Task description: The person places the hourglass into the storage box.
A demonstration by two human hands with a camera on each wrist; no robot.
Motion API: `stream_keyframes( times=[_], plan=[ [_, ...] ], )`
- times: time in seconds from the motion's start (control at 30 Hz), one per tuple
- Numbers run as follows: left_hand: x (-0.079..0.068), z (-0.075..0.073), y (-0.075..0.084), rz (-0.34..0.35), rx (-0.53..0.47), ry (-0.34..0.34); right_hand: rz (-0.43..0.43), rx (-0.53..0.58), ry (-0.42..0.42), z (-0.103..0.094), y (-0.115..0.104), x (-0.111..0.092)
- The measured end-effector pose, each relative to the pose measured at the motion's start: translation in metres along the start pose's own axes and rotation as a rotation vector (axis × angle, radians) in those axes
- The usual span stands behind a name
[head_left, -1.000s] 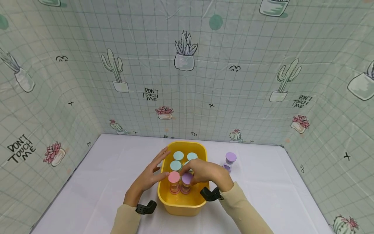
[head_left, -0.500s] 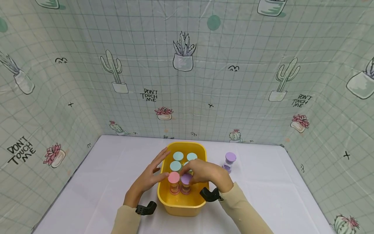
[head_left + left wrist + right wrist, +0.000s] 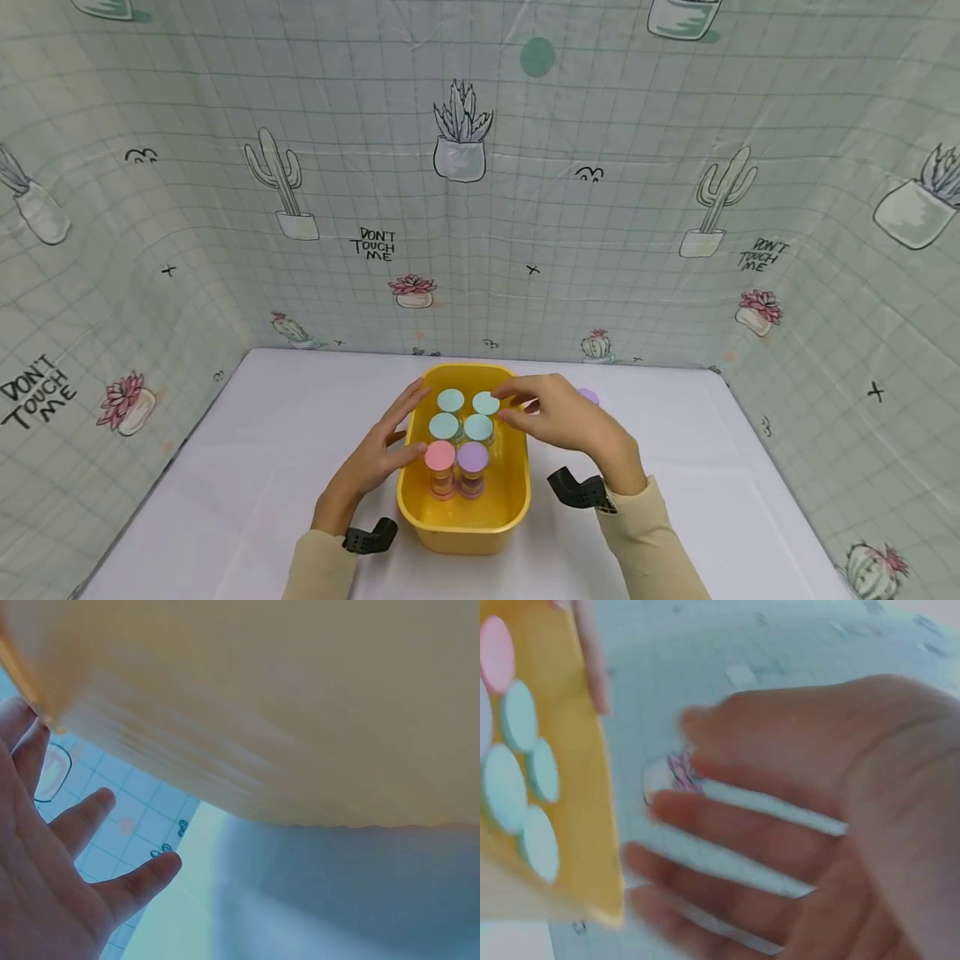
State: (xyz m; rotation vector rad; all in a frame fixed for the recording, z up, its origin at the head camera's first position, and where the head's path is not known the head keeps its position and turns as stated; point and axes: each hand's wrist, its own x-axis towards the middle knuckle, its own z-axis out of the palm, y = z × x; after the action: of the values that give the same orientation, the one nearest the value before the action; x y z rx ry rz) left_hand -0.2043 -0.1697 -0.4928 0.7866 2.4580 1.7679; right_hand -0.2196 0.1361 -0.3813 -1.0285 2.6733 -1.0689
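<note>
A yellow plastic bin (image 3: 463, 542) holds several sand timers standing upright. A pink-capped sand timer (image 3: 440, 456) and a purple-capped sand timer (image 3: 472, 457) stand side by side toward the front; behind them are several light-blue-capped sand timers (image 3: 446, 427). My left hand (image 3: 371, 458) rests at the bin's left rim, fingers spread, its thumb reaching near the pink cap. Over the right rim, my right hand (image 3: 566, 414) holds nothing, and the right wrist view shows its fingers (image 3: 720, 817) apart. Partly hidden behind that hand is another purple-capped sand timer (image 3: 589, 396) on the table.
The bin stands on a white-covered table (image 3: 675, 492). A printed cloth backdrop (image 3: 465, 217) with cactus drawings rises at the back and both sides. Each wrist wears a black camera mount (image 3: 577, 487).
My right hand has let go of the purple-capped sand timer beside the pink one and moved up and right, toward the other purple one. The left hand stays at the bin's left side.
</note>
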Motion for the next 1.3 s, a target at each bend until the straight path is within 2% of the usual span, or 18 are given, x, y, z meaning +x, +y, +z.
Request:
stream_keyframes(
  times=[0.13,0.23,0.33,0.6,0.7,0.9,1.2,1.3],
  plan=[
    [-0.001,-0.002,-0.001,0.013,0.0,0.008,-0.084,-0.015,0.274,-0.013,0.01,-0.01],
    [0.0,-0.002,0.0,0.018,-0.004,0.008,-0.082,-0.031,0.42,-0.021,0.02,-0.017],
    [0.001,-0.002,0.0,0.014,-0.004,0.007,-0.037,-0.049,0.489,-0.027,0.032,-0.023],
    [0.002,0.0,0.001,-0.002,-0.006,0.009,0.079,-0.064,0.593,-0.03,0.069,-0.034],
    [0.002,0.0,0.0,-0.002,-0.004,0.009,0.159,-0.065,0.558,-0.03,0.079,-0.037],
    [0.001,0.0,0.001,-0.001,-0.006,0.009,0.338,-0.091,0.351,-0.025,0.096,-0.043],
    [0.001,0.0,0.001,-0.013,-0.012,0.01,0.416,-0.098,0.186,-0.015,0.113,-0.046],
    [0.0,0.0,0.002,-0.014,-0.015,0.012,0.42,-0.082,0.159,-0.013,0.116,-0.045]
  ],
)
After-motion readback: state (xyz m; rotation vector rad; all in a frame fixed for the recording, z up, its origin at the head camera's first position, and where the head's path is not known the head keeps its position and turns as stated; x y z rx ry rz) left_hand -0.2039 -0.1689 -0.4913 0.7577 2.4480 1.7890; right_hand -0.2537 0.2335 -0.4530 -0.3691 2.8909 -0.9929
